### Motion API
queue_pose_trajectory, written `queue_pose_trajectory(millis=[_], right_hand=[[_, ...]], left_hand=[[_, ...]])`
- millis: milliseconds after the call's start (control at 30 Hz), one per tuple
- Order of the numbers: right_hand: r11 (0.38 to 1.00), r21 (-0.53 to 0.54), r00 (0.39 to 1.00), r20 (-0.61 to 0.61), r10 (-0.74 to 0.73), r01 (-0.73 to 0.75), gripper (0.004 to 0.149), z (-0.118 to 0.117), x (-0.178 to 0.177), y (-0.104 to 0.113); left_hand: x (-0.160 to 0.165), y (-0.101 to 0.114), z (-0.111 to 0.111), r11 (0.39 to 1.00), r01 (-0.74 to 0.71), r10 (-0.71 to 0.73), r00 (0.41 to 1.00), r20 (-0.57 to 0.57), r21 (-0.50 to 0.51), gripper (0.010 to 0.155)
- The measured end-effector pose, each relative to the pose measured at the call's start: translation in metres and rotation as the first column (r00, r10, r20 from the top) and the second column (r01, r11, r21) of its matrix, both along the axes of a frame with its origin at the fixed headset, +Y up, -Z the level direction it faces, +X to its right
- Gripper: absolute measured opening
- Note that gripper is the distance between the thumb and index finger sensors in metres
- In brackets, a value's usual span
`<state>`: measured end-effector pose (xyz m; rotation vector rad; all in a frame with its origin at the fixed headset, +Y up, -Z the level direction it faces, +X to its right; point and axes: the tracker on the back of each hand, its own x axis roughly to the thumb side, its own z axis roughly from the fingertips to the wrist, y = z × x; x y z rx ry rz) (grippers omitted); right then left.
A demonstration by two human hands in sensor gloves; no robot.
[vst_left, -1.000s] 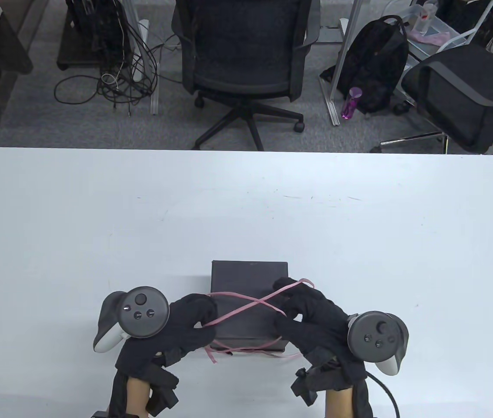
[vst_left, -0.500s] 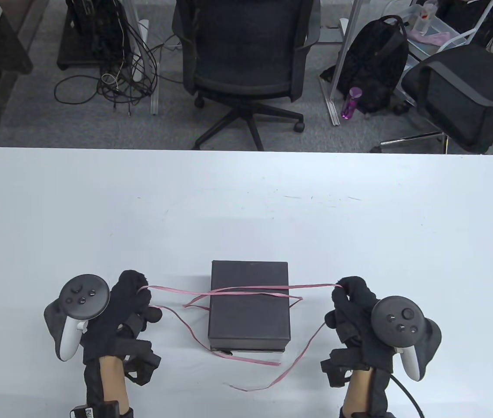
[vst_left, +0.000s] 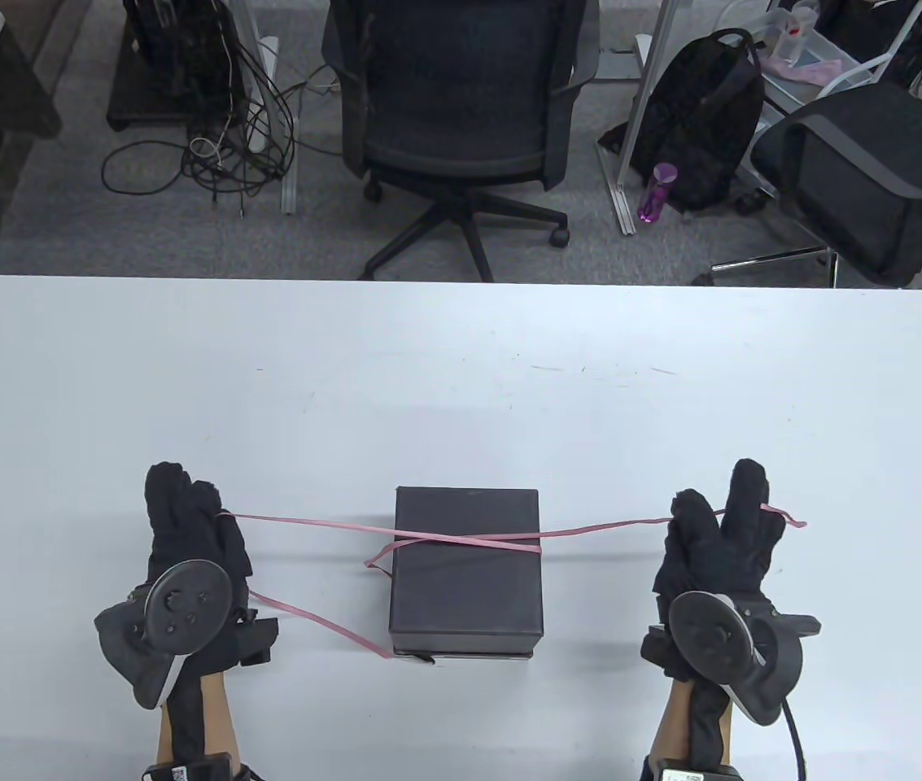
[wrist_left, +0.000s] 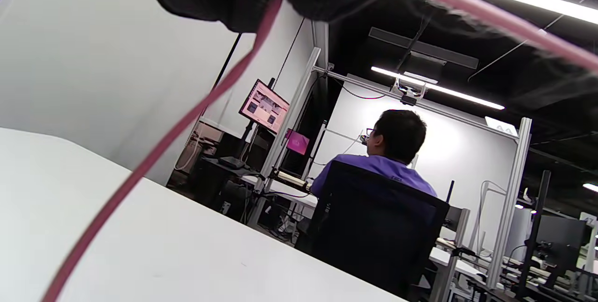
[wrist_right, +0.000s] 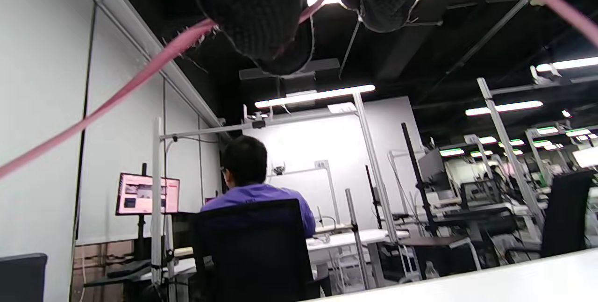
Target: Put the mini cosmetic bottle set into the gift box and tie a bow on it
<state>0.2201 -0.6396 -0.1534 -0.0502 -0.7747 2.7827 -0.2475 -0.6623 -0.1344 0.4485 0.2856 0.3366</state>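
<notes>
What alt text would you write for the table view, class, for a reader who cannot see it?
Two gloved hands pull a pink ribbon taut sideways across the lid of a closed black gift box on a white table. The left hand and right hand each grip a ribbon end, with the strands crossing on the lid. Office chairs stand beyond the table.

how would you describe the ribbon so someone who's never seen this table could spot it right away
On the white table, near its front edge, sits a closed dark gift box. The ribbon is the thin pink strand crossing on its lid, stretched between the left hand and the right hand, the only pink thing on the table.
</notes>
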Motion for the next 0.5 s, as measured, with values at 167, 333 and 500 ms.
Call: queue_pose_trajectory(millis=[167,333,500], right_hand=[[0.964,-0.255,0.989,0.143,-0.036,0.072,0.037,-0.013,0.016,-0.025],[0.892,-0.428,0.978,0.195,-0.069,0.148,0.037,-0.022,0.021,-0.05],[0.87,-0.477,0.977,0.214,-0.024,0.126,0.036,-0.024,0.02,-0.056]], left_hand=[[-0.01,-0.014,-0.006,0.994,0.073,-0.079,0.994,-0.074,-0.086,0.039],[-0.02,-0.043,-0.017,0.963,-0.06,0.037,0.995,-0.093,-0.263,0.039],[-0.022,-0.049,-0.018,0.922,-0.118,0.052,0.981,-0.185,-0.37,0.038]])
